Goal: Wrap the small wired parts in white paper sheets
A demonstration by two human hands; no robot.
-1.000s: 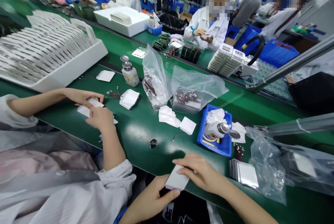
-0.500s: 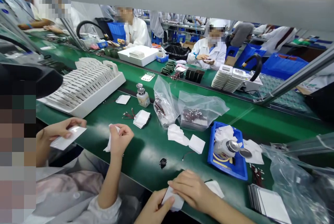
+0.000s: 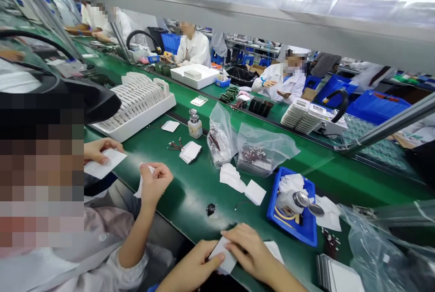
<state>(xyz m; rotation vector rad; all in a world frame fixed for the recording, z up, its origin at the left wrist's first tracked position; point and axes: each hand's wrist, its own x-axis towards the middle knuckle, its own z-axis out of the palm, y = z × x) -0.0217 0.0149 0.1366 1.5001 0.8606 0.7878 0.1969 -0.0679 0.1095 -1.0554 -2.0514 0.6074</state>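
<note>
My left hand grips a small white flat panel from below at the near edge of the green bench. My right hand lies over the panel's top with its fingers pressed on it; a white wipe shows just beside that hand. To my left a co-worker's hand pinches a white wipe, and their other hand holds a white panel.
A blue tray with a solvent dispenser and wipes sits right of my hands. Clear bags of small parts, loose wipes, a pump bottle and a white rack of panels lie beyond. A stack of panels is at the right. Other people work across the line.
The view has tilted upward, showing more of the line and the co-worker. My hands stay on the panel at the bench edge. The co-worker lifted their panel and wipe off the bench.
</note>
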